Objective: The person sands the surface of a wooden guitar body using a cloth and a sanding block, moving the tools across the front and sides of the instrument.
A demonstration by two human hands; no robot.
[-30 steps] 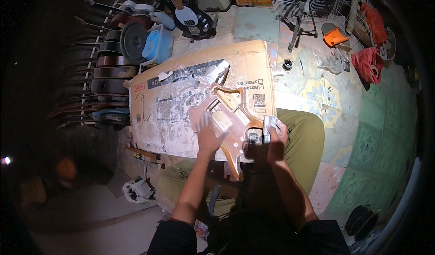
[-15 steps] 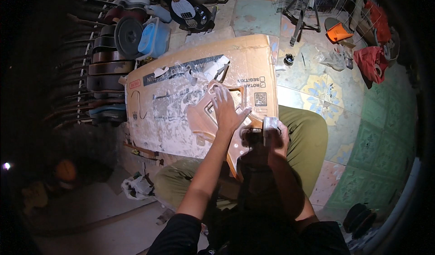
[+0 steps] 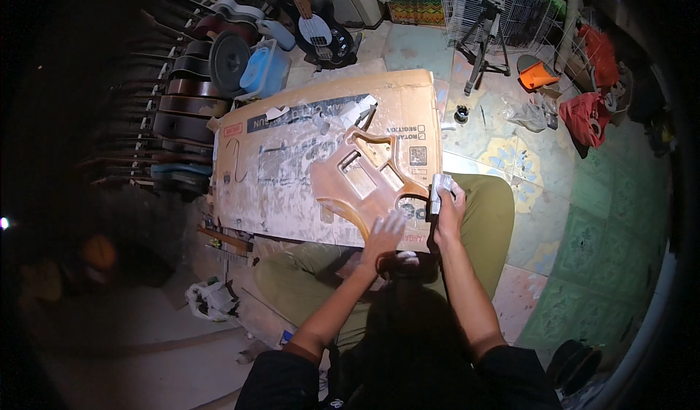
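A brown wooden electric guitar body (image 3: 343,184) with routed cavities lies on a dusty flattened cardboard box (image 3: 277,184) in front of me. My left hand (image 3: 386,239) is at the body's near end, fingers stretched out and slightly apart, holding nothing; whether it touches the wood I cannot tell. Just right of the body, my right hand (image 3: 450,209) grips a small, pale grey sanding block (image 3: 440,191) between thumb and fingers. The block is apart from the guitar body, by the cardboard's right edge.
Torn paper scraps (image 3: 357,110) lie on the cardboard's far part. Several guitars (image 3: 186,106) stand in a row at the left, and a black one (image 3: 321,38) leans behind. A tripod (image 3: 483,45), a small dark jar (image 3: 461,113) and a red bag (image 3: 585,118) are on the tiled floor.
My left hand has come back from the far part of the guitar body to its near end. My right hand still holds the sanding block. The whole view has shifted slightly.
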